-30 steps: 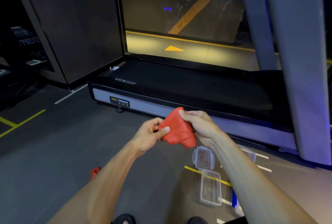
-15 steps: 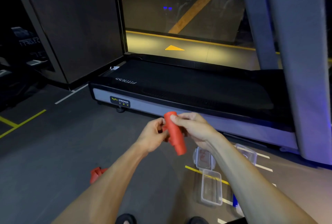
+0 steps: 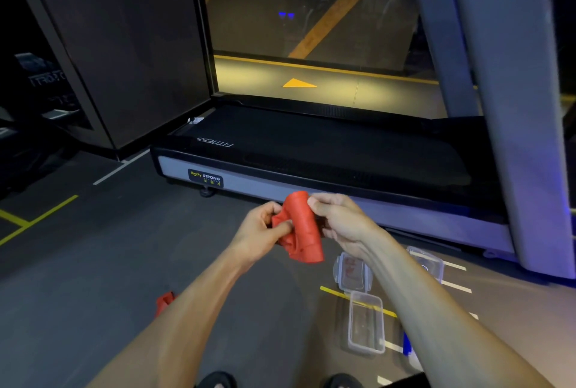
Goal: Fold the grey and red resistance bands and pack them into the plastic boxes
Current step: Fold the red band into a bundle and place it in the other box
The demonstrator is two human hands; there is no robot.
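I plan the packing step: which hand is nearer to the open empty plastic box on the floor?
Right. The right hand holds the red band above and slightly left of the open plastic box. The left hand, pinching the band's other side, is farther left.

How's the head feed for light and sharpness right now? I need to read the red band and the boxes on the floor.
Head view: dim overall, with a bright yellow patch behind the treadmill; the red band between the left hand and right hand reads clearly; the clear plastic boxes are low-contrast against the floor; wide-angle bending shows on the grey upright at right.
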